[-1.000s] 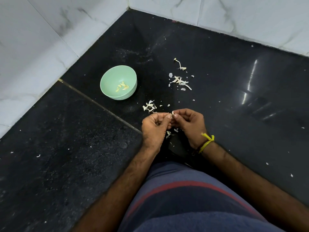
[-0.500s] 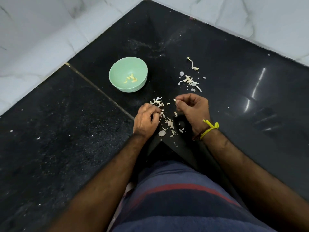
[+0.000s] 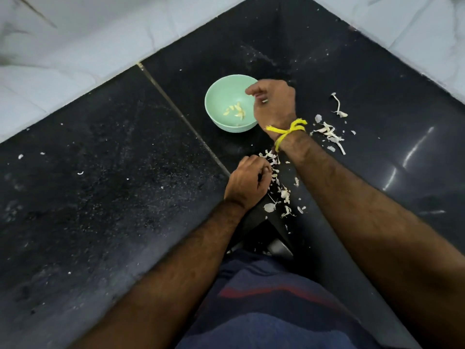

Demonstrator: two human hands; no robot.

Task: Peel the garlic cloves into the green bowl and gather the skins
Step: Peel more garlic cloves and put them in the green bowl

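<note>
While the right hand [image 3: 273, 103] is held over the near-right rim of the green bowl [image 3: 221, 96], its fingers are seen curled downward; whether anything is held cannot be told. Several peeled garlic cloves [image 3: 236, 112] are seen lying in the bowl. The left hand [image 3: 247, 182] is rested on the dark floor [image 3: 113, 197], fingers curled, beside scattered skins [image 3: 281, 192]. More skins [image 3: 328, 133] are scattered right of the wrist, where a yellow thread [image 3: 286, 132] is tied.

A single head-worn camera looks steeply down and forward from above the person's lap onto the black counter [image 3: 100, 197]. The green bowl [image 3: 221, 102] sits just above frame centre, near; beyond it white walls [image 3: 75, 46] meet in a corner.
</note>
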